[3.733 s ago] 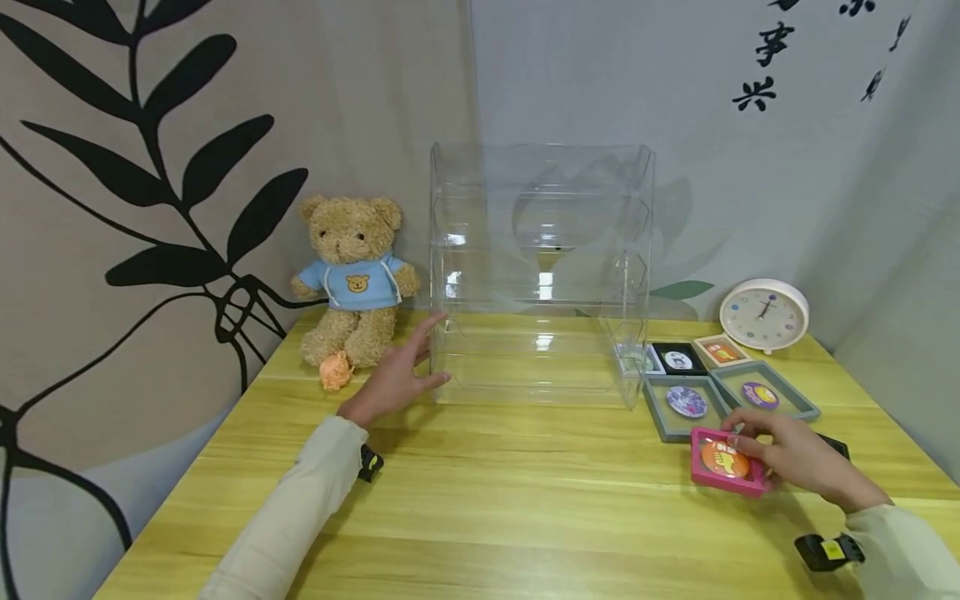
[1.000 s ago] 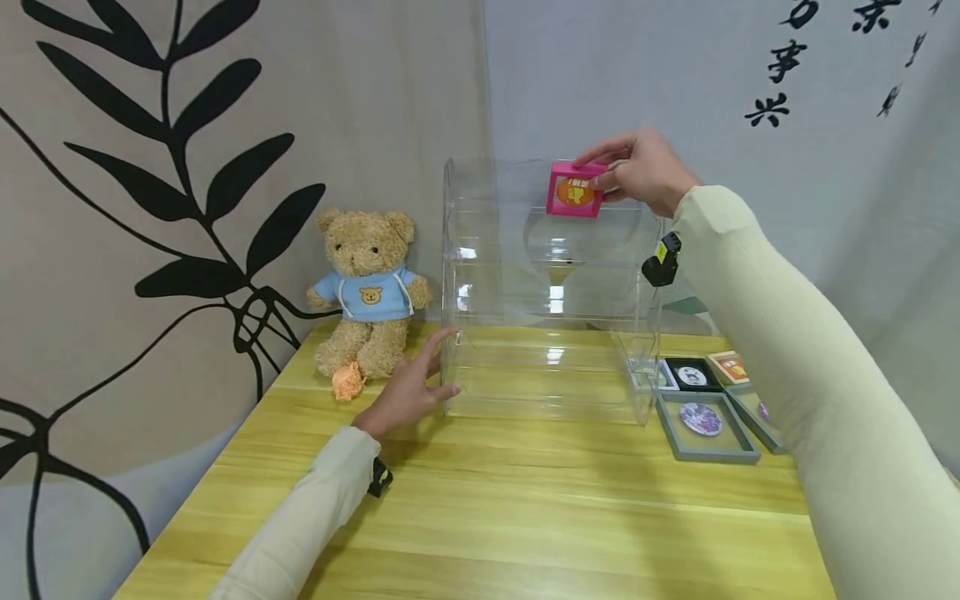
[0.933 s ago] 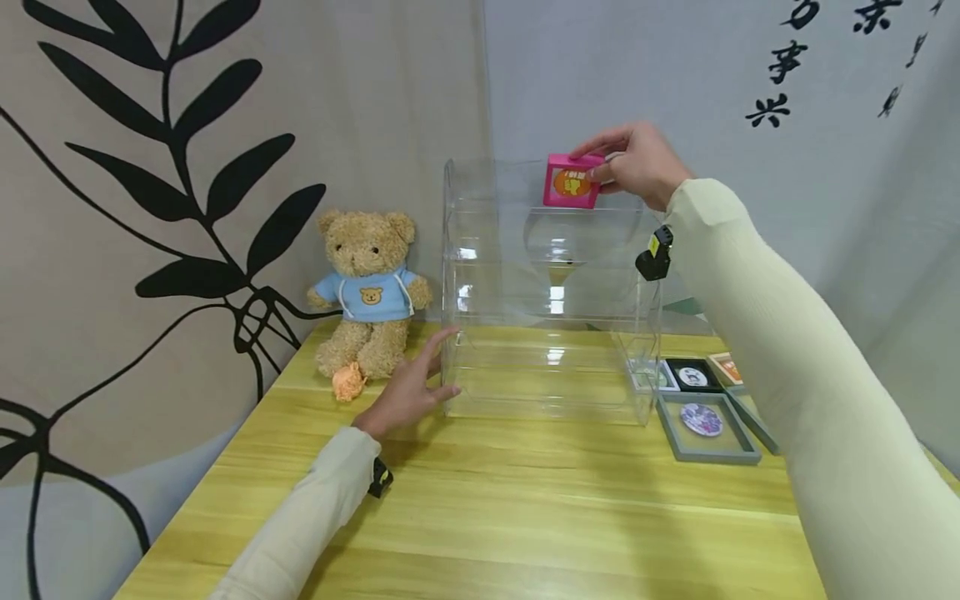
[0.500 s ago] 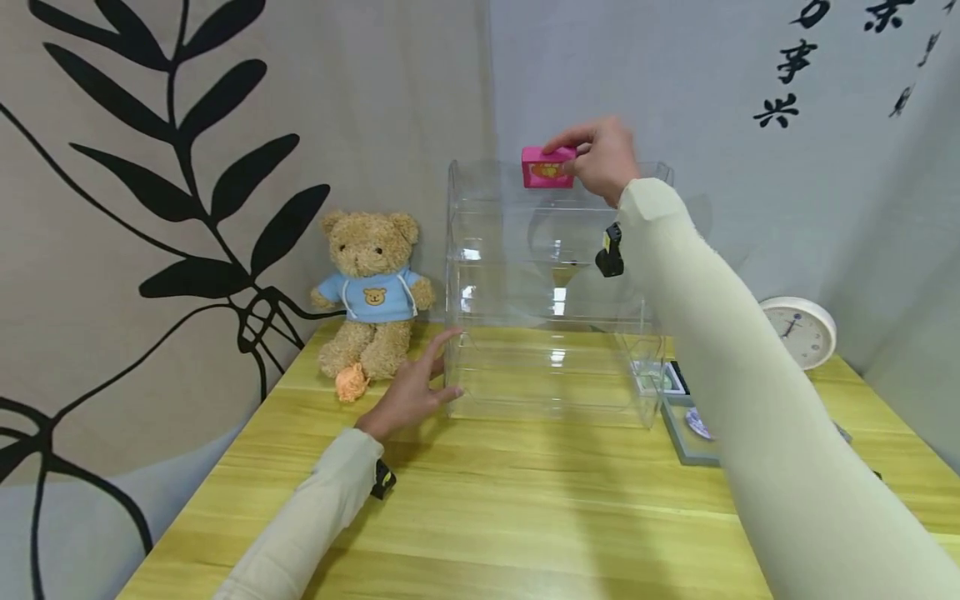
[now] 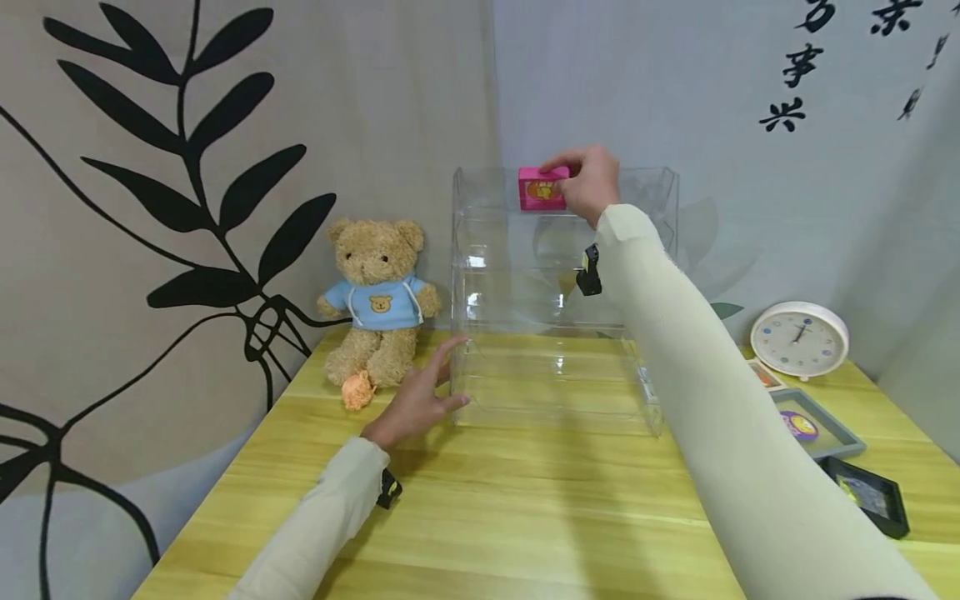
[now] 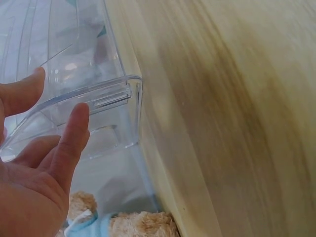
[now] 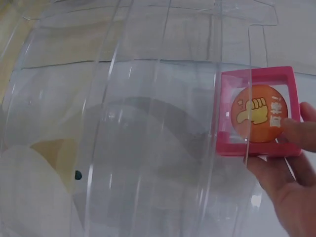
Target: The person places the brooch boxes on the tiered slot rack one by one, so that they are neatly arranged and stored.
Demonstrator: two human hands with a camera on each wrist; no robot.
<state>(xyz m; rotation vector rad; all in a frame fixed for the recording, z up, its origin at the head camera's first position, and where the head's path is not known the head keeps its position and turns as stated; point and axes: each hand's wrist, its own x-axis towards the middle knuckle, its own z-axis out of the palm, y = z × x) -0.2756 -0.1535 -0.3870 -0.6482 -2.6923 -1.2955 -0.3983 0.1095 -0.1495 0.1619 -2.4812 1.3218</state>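
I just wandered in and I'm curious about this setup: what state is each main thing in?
Clear rack, standing upright
Pink frame, upright, held at the rack's top tier
Right hand, pinching the pink frame
Left hand, fingers spread at the rack's left side
Teddy bear, upright
Clock, upright
Gray frame, flat, partly hidden
Black frame, flat

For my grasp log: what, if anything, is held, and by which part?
In the head view, the right hand holds the pink frame by its upper right corner. The left hand, fingers extended at the clear rack, grips nothing.
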